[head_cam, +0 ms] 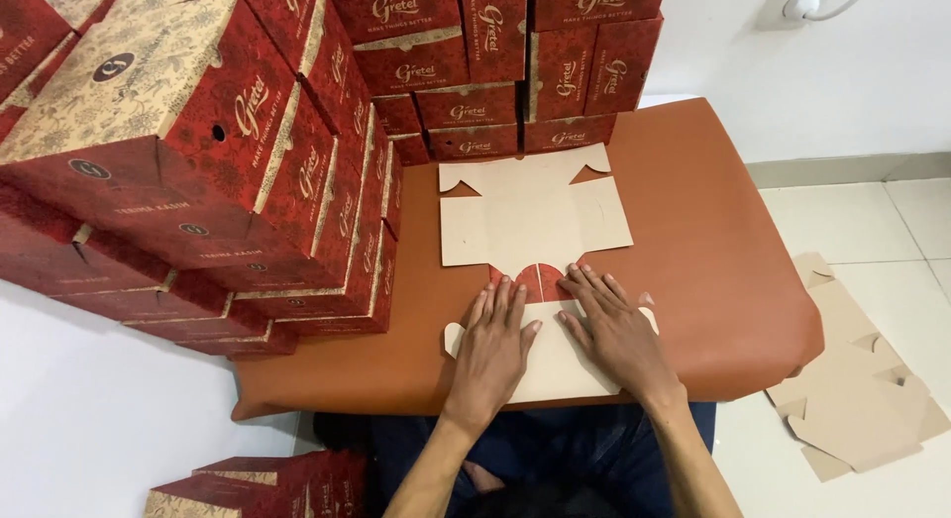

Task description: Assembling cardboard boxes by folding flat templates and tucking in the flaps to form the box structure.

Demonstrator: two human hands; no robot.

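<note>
Pressing flat, your left hand (492,345) and right hand (616,330) lie open, fingers spread, side by side on an unfolded cardboard box blank (535,226). It rests plain side up on a brown padded table (713,241), with two red flaps at your fingertips. You seem to be creasing the near panel; folding it up likely needs firm, even pressure. Stacked red boxes (248,152) stand left.

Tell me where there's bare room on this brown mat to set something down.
The mat's right side is free, between the flat box blank and the mat's right edge. A smaller strip lies near the front left corner. The left and back are crowded by the stacked red boxes; both hands press the blank's near flaps.
</note>
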